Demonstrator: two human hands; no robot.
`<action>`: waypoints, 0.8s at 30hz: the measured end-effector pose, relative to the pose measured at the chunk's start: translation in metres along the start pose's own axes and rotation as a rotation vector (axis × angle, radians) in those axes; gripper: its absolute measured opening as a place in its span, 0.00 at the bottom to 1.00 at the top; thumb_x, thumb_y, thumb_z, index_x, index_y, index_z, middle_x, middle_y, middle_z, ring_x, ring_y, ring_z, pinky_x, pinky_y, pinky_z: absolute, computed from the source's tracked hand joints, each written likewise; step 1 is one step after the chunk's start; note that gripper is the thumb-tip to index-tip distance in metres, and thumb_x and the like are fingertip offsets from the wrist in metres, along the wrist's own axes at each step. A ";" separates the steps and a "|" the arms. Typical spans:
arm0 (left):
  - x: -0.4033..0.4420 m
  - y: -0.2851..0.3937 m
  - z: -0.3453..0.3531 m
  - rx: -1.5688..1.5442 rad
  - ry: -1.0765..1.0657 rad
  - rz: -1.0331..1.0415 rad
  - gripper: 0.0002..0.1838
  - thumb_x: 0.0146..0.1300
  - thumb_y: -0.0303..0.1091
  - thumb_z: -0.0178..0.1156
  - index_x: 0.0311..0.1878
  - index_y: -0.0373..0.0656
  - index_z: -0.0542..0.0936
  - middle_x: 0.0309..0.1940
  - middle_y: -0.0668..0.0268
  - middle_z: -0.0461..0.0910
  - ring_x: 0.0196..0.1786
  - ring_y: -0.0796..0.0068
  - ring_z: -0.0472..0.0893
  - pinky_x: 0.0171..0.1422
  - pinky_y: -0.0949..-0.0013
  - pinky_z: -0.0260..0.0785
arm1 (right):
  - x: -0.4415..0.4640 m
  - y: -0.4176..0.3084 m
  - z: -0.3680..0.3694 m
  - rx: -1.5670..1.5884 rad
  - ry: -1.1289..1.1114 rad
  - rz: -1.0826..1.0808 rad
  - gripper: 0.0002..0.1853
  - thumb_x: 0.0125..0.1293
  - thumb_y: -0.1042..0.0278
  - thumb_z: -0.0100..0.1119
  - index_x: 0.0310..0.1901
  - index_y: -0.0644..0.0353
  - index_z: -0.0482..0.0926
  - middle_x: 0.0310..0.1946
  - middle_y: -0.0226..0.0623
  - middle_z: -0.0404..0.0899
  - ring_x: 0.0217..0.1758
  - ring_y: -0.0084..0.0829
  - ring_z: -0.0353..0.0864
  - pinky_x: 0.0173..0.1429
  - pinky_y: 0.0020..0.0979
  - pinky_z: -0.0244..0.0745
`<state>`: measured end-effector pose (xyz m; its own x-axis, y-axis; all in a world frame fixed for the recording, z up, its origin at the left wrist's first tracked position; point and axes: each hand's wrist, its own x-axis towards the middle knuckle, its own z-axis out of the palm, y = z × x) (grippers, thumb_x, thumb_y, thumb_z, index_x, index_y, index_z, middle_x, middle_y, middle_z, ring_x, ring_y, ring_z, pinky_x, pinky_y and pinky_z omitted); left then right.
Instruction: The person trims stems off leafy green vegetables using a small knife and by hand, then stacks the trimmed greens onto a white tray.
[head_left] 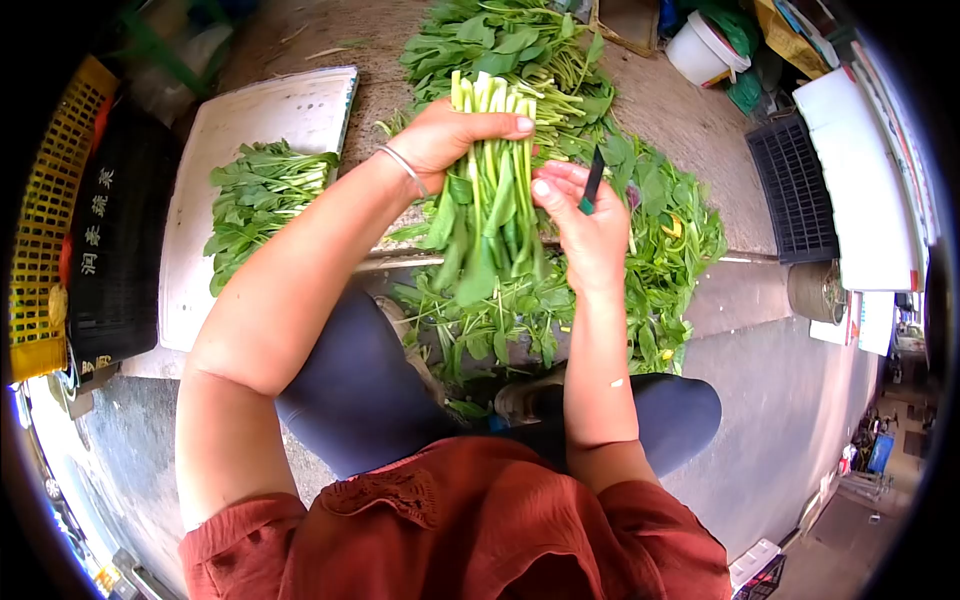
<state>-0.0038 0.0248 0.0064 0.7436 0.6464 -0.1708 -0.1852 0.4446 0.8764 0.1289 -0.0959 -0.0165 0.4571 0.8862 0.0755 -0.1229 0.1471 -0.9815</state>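
My left hand [445,140] is wrapped round a bunch of leafy greens [495,200]. Its pale cut stems point up and away from me, and its leaves hang toward me. Just right of the bunch, my right hand [585,215] is closed on a small knife [593,180], whose dark blade sticks up between thumb and fingers. Beyond my hands lies a large pile of greens [500,45]. More loose leaves [665,240] spread to the right and below the bunch. A tied-looking bundle [265,195] rests on a white foam board [225,120] at the left.
Yellow [50,210] and black [115,230] crates stand at the far left. A white bucket [705,50] is at the back right, with a black crate [793,190] and a white foam box [860,180] nearby. My bent legs [360,390] are below the greens.
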 end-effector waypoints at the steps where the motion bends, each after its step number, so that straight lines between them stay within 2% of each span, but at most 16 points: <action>1: -0.002 0.001 0.003 -0.012 0.022 -0.008 0.16 0.51 0.34 0.65 0.41 0.38 0.75 0.35 0.62 0.79 0.38 0.71 0.80 0.44 0.68 0.74 | -0.001 0.004 0.006 0.024 0.014 -0.044 0.15 0.50 0.73 0.68 0.39 0.67 0.77 0.32 0.36 0.79 0.31 0.21 0.77 0.39 0.21 0.73; 2: -0.001 -0.001 0.001 0.010 0.047 0.007 0.15 0.51 0.33 0.64 0.41 0.38 0.75 0.35 0.63 0.79 0.38 0.73 0.79 0.45 0.69 0.73 | 0.001 0.012 0.008 0.005 0.068 -0.071 0.11 0.49 0.77 0.67 0.35 0.66 0.78 0.29 0.33 0.79 0.30 0.19 0.75 0.37 0.19 0.71; 7: -0.010 0.001 0.009 -0.032 -0.027 0.023 0.14 0.51 0.31 0.64 0.41 0.38 0.76 0.38 0.62 0.79 0.40 0.72 0.79 0.48 0.70 0.72 | 0.000 0.008 0.021 0.044 0.085 -0.045 0.08 0.51 0.78 0.65 0.33 0.65 0.78 0.27 0.31 0.78 0.29 0.17 0.74 0.36 0.18 0.70; 9: -0.013 0.006 0.011 -0.033 -0.126 0.042 0.15 0.50 0.27 0.64 0.42 0.37 0.75 0.39 0.61 0.79 0.40 0.71 0.79 0.49 0.69 0.72 | -0.002 0.004 0.024 0.053 0.128 0.032 0.07 0.51 0.79 0.65 0.33 0.65 0.78 0.27 0.30 0.78 0.29 0.17 0.74 0.36 0.18 0.70; 11: -0.009 0.002 0.007 -0.028 -0.177 0.061 0.16 0.49 0.25 0.63 0.43 0.36 0.75 0.38 0.61 0.79 0.41 0.71 0.79 0.49 0.68 0.71 | -0.002 0.008 0.021 0.058 0.113 0.009 0.05 0.53 0.77 0.63 0.33 0.63 0.78 0.27 0.31 0.79 0.28 0.18 0.75 0.36 0.17 0.70; 13: -0.009 0.004 0.005 0.181 -0.084 0.101 0.15 0.49 0.25 0.64 0.42 0.36 0.75 0.37 0.61 0.79 0.39 0.71 0.79 0.48 0.69 0.72 | 0.001 0.009 0.010 -0.048 0.104 0.006 0.06 0.56 0.72 0.61 0.35 0.62 0.78 0.27 0.33 0.79 0.26 0.18 0.76 0.30 0.15 0.67; 14: -0.008 0.001 0.003 0.316 -0.057 0.103 0.14 0.48 0.26 0.65 0.40 0.38 0.76 0.36 0.64 0.80 0.37 0.73 0.79 0.45 0.71 0.72 | 0.005 0.004 0.003 0.013 0.171 0.040 0.09 0.58 0.67 0.59 0.39 0.61 0.77 0.26 0.33 0.79 0.24 0.17 0.76 0.24 0.12 0.62; 15: -0.008 -0.001 0.004 0.613 0.021 0.202 0.14 0.47 0.28 0.65 0.39 0.40 0.77 0.34 0.66 0.80 0.35 0.77 0.79 0.43 0.72 0.71 | 0.011 -0.004 -0.003 -0.026 0.221 -0.042 0.11 0.60 0.63 0.57 0.41 0.60 0.77 0.26 0.32 0.79 0.23 0.15 0.74 0.20 0.12 0.58; 16: -0.009 -0.001 0.008 0.794 0.013 0.172 0.17 0.42 0.31 0.67 0.38 0.41 0.77 0.32 0.66 0.81 0.34 0.77 0.78 0.42 0.72 0.71 | 0.016 -0.016 -0.007 -0.073 0.303 -0.053 0.13 0.61 0.61 0.56 0.41 0.60 0.77 0.27 0.31 0.80 0.23 0.14 0.72 0.22 0.14 0.60; 18: -0.008 -0.015 0.018 1.103 0.039 0.301 0.19 0.39 0.36 0.65 0.39 0.43 0.77 0.30 0.59 0.80 0.35 0.62 0.79 0.42 0.65 0.72 | 0.030 -0.035 -0.012 -0.127 0.360 -0.135 0.15 0.62 0.59 0.54 0.44 0.61 0.76 0.28 0.30 0.78 0.24 0.14 0.68 0.25 0.18 0.60; 19: -0.007 -0.017 0.030 1.295 0.042 0.236 0.17 0.41 0.34 0.62 0.39 0.45 0.77 0.30 0.58 0.79 0.36 0.58 0.79 0.42 0.61 0.71 | 0.034 -0.043 -0.009 -0.139 0.414 -0.176 0.15 0.63 0.60 0.53 0.45 0.61 0.76 0.29 0.30 0.77 0.25 0.14 0.66 0.25 0.18 0.58; 20: -0.015 -0.010 0.041 1.357 -0.009 0.206 0.20 0.41 0.31 0.60 0.44 0.46 0.76 0.31 0.58 0.79 0.38 0.58 0.79 0.43 0.60 0.71 | 0.041 -0.048 -0.009 -0.165 0.409 -0.205 0.14 0.63 0.62 0.51 0.45 0.61 0.76 0.29 0.28 0.77 0.25 0.14 0.65 0.25 0.17 0.57; 21: -0.013 -0.012 0.047 1.397 -0.031 0.273 0.25 0.42 0.29 0.59 0.49 0.47 0.75 0.32 0.58 0.79 0.39 0.59 0.79 0.42 0.60 0.70 | 0.047 -0.044 -0.004 -0.175 0.382 -0.228 0.14 0.64 0.62 0.50 0.46 0.61 0.76 0.28 0.28 0.76 0.24 0.13 0.63 0.25 0.17 0.56; 22: -0.014 -0.006 0.057 1.404 -0.096 0.232 0.26 0.42 0.28 0.59 0.51 0.46 0.73 0.32 0.58 0.79 0.39 0.60 0.79 0.42 0.62 0.70 | 0.055 -0.028 0.000 -0.176 0.269 -0.191 0.14 0.65 0.63 0.49 0.47 0.62 0.75 0.29 0.29 0.75 0.23 0.13 0.62 0.25 0.17 0.56; 23: -0.011 -0.009 0.062 1.452 -0.066 0.244 0.21 0.43 0.28 0.59 0.46 0.44 0.75 0.32 0.58 0.79 0.39 0.62 0.79 0.42 0.62 0.70 | 0.060 -0.015 0.003 -0.181 0.163 -0.158 0.14 0.65 0.63 0.49 0.47 0.62 0.75 0.29 0.29 0.75 0.22 0.13 0.62 0.25 0.16 0.55; 24: -0.012 -0.005 0.062 1.459 -0.072 0.252 0.20 0.43 0.28 0.59 0.44 0.43 0.75 0.32 0.59 0.80 0.39 0.62 0.80 0.41 0.62 0.70 | 0.057 -0.018 0.010 -0.149 0.180 -0.111 0.15 0.65 0.64 0.48 0.48 0.63 0.74 0.28 0.30 0.74 0.21 0.13 0.60 0.24 0.16 0.54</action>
<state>0.0280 -0.0236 0.0316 0.8280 0.5596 0.0349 0.4502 -0.7007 0.5535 0.1485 -0.0437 0.0076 0.6114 0.7740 0.1650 0.0617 0.1612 -0.9850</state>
